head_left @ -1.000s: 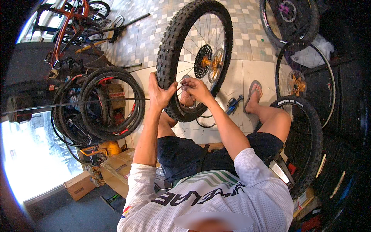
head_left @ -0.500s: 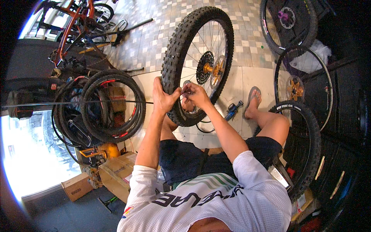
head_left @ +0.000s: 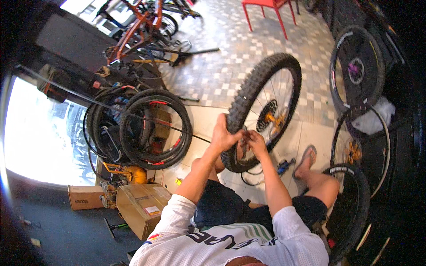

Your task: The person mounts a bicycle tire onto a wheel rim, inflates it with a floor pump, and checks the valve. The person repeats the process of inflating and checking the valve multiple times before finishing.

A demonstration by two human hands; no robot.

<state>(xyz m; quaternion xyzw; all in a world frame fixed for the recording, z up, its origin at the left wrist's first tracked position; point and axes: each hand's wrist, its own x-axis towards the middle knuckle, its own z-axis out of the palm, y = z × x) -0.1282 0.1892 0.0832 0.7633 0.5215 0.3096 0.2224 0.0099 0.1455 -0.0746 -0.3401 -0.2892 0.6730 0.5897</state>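
Note:
A bicycle wheel [head_left: 249,94] with a knobby black tyre stands tilted in front of me, its lower end between my legs. It carries a dark cassette [head_left: 267,114] and a gold hub [head_left: 278,120]. My left hand [head_left: 225,136] is closed round the tyre's near left side, thumb over the rim. Close to that thumb, my right hand [head_left: 256,144] has its fingers pinched together at the rim's inner edge. Whatever lies between those fingertips is too small to make out. On the floor just beyond, a blue and black device [head_left: 284,166] lies with a black hose.
Several tyres and wheels [head_left: 155,128] are piled at left, beside cardboard boxes [head_left: 141,206] and a yellow machine [head_left: 133,174]. Bikes [head_left: 137,33] stand far left, a red chair [head_left: 268,5] at the back. More wheels [head_left: 357,66] and a loose tyre [head_left: 361,199] line the right.
My view has turned, so the scene sits lower and farther right, and the red chair has come into sight. Both hands stay at the same part of the wheel.

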